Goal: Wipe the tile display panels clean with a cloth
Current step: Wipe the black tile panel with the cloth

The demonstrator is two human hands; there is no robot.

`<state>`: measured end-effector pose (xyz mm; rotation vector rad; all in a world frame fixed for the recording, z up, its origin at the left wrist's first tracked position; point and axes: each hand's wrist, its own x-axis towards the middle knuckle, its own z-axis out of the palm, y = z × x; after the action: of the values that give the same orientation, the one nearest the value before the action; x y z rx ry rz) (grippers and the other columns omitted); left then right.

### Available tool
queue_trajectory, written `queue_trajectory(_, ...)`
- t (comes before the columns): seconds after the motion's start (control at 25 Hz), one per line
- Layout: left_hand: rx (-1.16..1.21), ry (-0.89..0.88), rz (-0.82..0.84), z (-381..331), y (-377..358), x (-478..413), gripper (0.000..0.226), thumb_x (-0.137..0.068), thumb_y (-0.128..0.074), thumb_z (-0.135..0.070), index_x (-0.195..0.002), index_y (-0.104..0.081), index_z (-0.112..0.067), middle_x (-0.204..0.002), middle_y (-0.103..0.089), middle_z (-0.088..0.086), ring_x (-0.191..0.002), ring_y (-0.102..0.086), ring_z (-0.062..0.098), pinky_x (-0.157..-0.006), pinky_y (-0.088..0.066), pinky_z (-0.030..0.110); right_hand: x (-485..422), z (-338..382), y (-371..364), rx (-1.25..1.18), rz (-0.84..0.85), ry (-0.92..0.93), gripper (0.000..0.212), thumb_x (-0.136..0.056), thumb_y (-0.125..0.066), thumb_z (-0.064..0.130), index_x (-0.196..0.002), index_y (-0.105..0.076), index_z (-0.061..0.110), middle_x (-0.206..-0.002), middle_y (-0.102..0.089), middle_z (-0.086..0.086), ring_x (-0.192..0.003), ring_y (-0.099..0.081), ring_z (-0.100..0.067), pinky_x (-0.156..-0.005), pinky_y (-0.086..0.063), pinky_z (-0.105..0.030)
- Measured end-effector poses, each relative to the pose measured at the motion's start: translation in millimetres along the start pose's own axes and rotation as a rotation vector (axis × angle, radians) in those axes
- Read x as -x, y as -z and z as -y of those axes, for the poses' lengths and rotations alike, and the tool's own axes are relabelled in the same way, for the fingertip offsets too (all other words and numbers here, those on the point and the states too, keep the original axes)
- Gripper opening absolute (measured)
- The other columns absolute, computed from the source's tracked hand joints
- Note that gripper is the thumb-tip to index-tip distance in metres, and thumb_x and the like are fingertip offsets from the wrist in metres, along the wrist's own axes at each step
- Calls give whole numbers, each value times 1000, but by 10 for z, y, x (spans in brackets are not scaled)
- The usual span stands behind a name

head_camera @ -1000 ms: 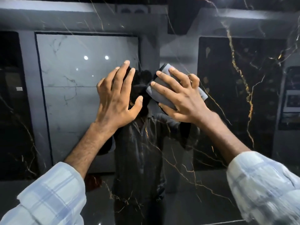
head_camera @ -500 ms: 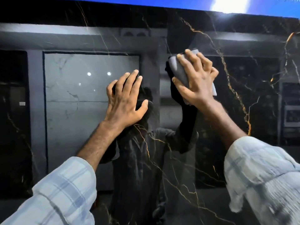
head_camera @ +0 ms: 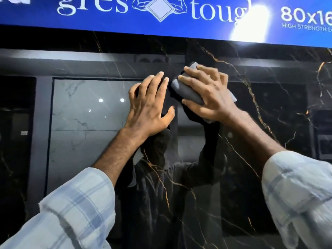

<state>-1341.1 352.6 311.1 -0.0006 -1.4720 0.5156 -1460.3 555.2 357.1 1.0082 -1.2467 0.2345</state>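
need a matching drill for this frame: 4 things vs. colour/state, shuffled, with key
1. cloth
2. left hand
3. banner
4. tile panel

a. blue with white lettering
b. black, gold veins, glossy
c. grey, pressed under the right hand
d. bare, fingers spread flat on the panel

Pairs: 1-c, 2-d, 3-a, 4-b

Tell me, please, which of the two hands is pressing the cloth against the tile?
The right hand: its spread fingers press the grey cloth onto the black tile. The left hand rests bare on the tile beside it.
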Motion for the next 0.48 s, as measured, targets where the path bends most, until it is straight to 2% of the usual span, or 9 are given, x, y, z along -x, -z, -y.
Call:
queue_trajectory(0.04,-5,4,12,2,-19,-55,78,-89,-50,-52,-153,-46,-7,-164,-38,12,-147,-38,31,-115,-28,51,-79,-124,44,-30,-25,-69,65,-90,-59,61,-149,-53,33,-159,-45,7,-143,-40,-30,-104,-36,-57)
queue_trajectory(0.12,-18,12,49,-14,-52,-98,80,-90,-47,-54,-154,-45,-6,-167,-34,11,-150,-35,30,-118,-26,54,-266,-296,80,-100,-67,-396,67,-89,-56,61,-151,-49,34,-160,-41,7,-144,-35,-30,-105,-33,-55)
queue_trajectory(0.16,-33,14,63,-26,-67,-90,81,-91,-45,-55,-155,-44,-6,-167,-33,10,-151,-34,31,-119,-24,55,-362,-282,72,-97,-58,-495,69,-89,-54,60,-152,-47,33,-161,-39,6,-144,-32,-31,-104,-32,-55)
queue_trajectory(0.2,-49,13,67,-30,-77,-84,81,-91,-44,-55,-154,-44,-5,-167,-34,11,-152,-34,31,-120,-24,56,-460,-192,46,-55,-35,-476,71,-88,-51,61,-153,-45,32,-162,-37,4,-144,-31,-32,-103,-32,-55)
queue_trajectory(0.32,-65,1,61,-16,-83,-67,79,-90,-43,-56,-146,-51,-1,-162,-40,14,-151,-34,33,-120,-24,56,-649,51,-57,7,53,-96,72,-89,-49,65,-154,-46,34,-162,-40,6,-145,-35,-30,-104,-33,-58)
queue_trajectory(0.36,-66,-2,51,-12,-85,-59,79,-90,-43,-56,-147,-51,-1,-162,-40,14,-152,-34,32,-120,-24,56,-695,-32,-45,2,35,-55,71,-90,-50,66,-154,-47,35,-161,-42,7,-144,-36,-29,-103,-34,-59)
queue_trajectory(0.4,-63,-5,41,-8,-87,-48,80,-90,-44,-56,-149,-49,-3,-164,-39,13,-152,-34,31,-120,-24,55,-751,-158,-11,-10,0,-113,70,-90,-51,66,-153,-48,36,-160,-43,8,-144,-37,-28,-103,-33,-59)
queue_trajectory(0.48,-42,-10,36,-5,-88,-25,81,-91,-44,-56,-153,-46,-6,-167,-35,9,-154,-33,29,-120,-24,53,-864,-361,30,-42,-32,-403,70,-89,-51,64,-154,-45,36,-161,-39,9,-145,-32,-27,-103,-31,-55)
